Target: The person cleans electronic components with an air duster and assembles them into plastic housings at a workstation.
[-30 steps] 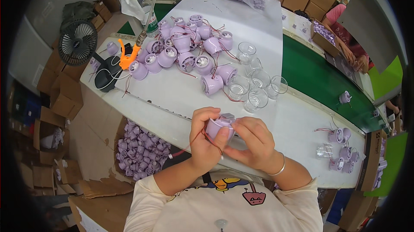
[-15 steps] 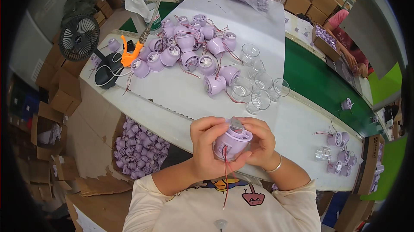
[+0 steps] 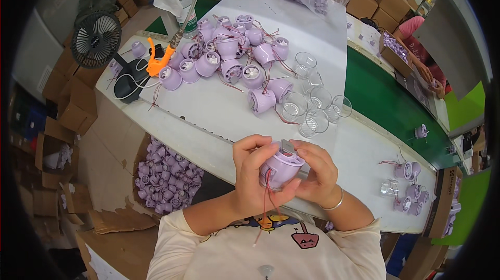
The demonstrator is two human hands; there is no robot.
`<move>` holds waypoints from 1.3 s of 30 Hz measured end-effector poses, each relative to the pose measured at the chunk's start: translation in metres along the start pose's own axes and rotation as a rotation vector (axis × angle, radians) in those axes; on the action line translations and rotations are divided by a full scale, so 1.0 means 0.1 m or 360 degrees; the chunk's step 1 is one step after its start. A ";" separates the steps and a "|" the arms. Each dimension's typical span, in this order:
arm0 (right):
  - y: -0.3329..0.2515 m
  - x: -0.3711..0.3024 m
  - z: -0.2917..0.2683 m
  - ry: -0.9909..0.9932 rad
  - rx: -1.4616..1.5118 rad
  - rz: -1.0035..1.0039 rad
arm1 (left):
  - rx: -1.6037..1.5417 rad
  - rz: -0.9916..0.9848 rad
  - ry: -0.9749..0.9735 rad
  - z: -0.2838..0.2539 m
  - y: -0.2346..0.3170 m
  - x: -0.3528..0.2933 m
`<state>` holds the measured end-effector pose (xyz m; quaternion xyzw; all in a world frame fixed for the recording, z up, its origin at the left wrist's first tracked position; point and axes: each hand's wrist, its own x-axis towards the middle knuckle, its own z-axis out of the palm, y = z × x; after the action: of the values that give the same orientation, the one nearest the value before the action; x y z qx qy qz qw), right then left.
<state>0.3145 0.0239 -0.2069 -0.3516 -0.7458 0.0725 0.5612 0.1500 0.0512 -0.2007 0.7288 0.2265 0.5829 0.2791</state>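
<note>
Close to my chest, over the table's near edge, both hands hold a lilac plastic cup-shaped housing (image 3: 278,172) with red and dark wires hanging from its side. My left hand (image 3: 249,173) wraps round its left side, its fingers up at the rim. On the other side, my right hand (image 3: 319,173) closes against the housing, fingertips also at the top. A small flat grey piece (image 3: 287,147) stands up at the open top, between the fingertips of both hands. Its lower part is hidden. Beyond my hands lie several clear cups (image 3: 294,106) and a heap of similar lilac housings (image 3: 227,48).
An orange air gun (image 3: 159,62) and a black fan (image 3: 97,39) stand at the left. Below them is a carton of lilac parts (image 3: 169,178). A green belt (image 3: 375,85) runs along the right; a co-worker (image 3: 424,53) sits beyond it. More housings (image 3: 414,191) stand right.
The housing has turned slightly in my hands, and its wires now hang further left. My hands keep their hold with small finger shifts.
</note>
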 end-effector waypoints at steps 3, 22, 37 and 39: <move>-0.03 0.07 -0.04 -0.0023 -0.0108 -0.0016 | -0.0105 -0.0011 -0.0012 0.00 -0.08 0.00; -0.17 0.11 -0.04 -0.0232 -0.0303 0.0028 | -0.0212 -0.0054 0.0039 -0.05 -0.26 0.04; 1.33 -0.15 -1.82 0.0866 -0.0088 0.1184 | -0.2304 0.0327 -0.0428 -0.97 0.61 0.32; 1.89 -0.31 -2.27 0.0974 -0.0391 0.1354 | -0.2262 0.0615 -0.0552 -1.17 0.73 0.39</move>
<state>0.6033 0.0805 -0.2444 -0.6909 -0.3427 0.0998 0.6287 0.0441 0.0391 -0.1046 0.4814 -0.3828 0.5041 0.6063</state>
